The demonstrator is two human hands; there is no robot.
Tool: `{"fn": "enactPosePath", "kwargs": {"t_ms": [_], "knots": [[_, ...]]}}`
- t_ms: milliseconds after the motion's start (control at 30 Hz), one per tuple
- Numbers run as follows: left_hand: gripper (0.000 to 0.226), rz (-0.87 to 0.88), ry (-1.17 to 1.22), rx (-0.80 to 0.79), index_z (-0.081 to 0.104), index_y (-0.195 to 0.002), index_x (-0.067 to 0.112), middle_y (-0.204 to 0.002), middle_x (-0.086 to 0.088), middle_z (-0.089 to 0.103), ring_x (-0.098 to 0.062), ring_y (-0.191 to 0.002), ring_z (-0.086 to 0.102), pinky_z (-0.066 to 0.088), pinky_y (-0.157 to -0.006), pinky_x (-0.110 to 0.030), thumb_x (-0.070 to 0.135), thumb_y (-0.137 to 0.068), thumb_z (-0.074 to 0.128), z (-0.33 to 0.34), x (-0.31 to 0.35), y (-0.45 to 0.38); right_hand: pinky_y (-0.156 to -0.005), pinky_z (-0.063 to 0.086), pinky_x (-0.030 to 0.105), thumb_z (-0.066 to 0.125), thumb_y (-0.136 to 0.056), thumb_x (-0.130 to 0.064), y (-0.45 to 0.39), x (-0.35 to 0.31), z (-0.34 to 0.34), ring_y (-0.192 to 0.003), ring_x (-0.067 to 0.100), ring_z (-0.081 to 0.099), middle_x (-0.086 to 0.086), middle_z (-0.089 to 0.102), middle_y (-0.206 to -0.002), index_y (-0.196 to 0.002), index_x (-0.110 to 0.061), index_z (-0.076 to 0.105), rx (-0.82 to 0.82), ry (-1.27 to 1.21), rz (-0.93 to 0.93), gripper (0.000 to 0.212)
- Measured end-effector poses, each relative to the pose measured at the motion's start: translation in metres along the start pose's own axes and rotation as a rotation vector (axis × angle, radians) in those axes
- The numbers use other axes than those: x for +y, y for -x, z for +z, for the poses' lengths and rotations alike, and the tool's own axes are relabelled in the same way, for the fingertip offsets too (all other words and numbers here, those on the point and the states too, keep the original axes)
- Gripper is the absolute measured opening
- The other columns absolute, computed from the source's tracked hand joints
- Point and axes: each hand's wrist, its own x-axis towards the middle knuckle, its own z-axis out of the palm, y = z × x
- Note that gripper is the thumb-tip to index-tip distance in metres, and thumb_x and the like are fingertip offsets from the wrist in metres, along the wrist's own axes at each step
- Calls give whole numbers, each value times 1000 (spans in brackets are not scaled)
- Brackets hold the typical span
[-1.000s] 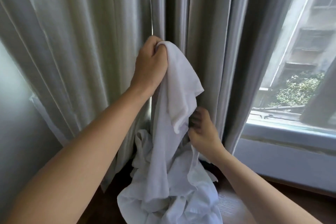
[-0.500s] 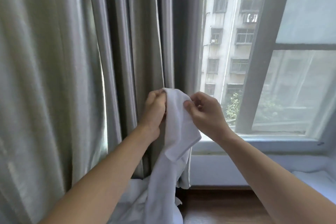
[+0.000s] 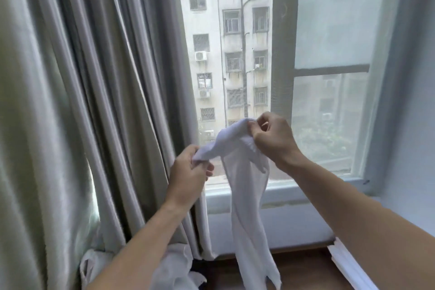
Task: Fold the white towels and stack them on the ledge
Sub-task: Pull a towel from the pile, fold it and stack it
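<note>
Both hands, the left hand (image 3: 188, 169) at 8 o'clock and the right hand (image 3: 270, 139) at 2, are pinching the white towel (image 3: 244, 195), which is hanging bunched and needing spreading corner to corner before folding.

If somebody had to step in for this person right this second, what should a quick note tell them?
Left hand: pinches one end of the white towel's top edge.
Right hand: pinches the same edge further along, held higher.
The towel hangs unfolded in front of the window sill. More loose white towels lie bunched at the foot of the curtain. A flat white stack sits on the wooden ledge at right.
Done: one towel picked up.
Left: spread it, fold it, stack it, then the pile.
</note>
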Motion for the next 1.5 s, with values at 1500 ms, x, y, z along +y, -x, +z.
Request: {"fn": "enactPosePath", "kwargs": {"t_ms": [1500], "knots": [[22,-241,-3,64,72,-106,15,-86,-5,70,-13,-44,66,47,-37,-23,33,-94,72,-11,29,-87,-53,63,32,64,-94,8,-64,69,-126,-71,28,63,12,58,-86,-79,2,66,-107,-222,313,17]]}}
